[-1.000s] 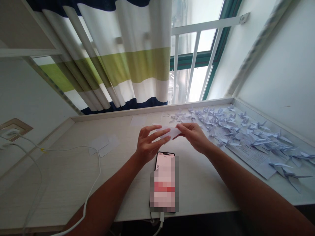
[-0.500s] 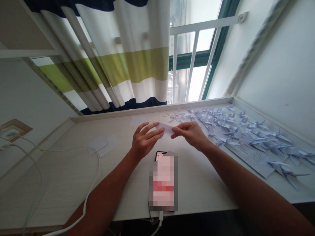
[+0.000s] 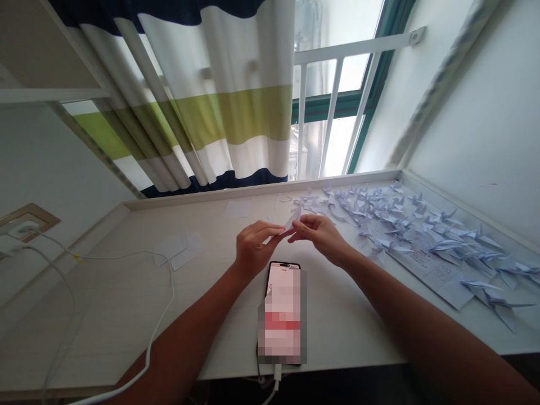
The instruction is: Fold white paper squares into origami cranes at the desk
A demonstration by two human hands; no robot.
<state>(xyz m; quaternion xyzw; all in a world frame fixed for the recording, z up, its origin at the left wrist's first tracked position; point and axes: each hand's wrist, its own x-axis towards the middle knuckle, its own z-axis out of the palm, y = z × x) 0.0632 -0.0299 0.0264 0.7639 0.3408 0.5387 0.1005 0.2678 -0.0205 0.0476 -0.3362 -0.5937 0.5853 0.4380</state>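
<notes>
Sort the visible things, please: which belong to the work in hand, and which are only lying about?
Work in hand:
white paper held by left hand and right hand
folded paper cranes, likely
loose paper sheets, probably

Lying about:
smartphone
white cable
sheet bearing text

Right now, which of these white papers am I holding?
The white piece pinched between your left hand and right hand; the loose sheets and pointed paper figures lie spread across the desk.
</notes>
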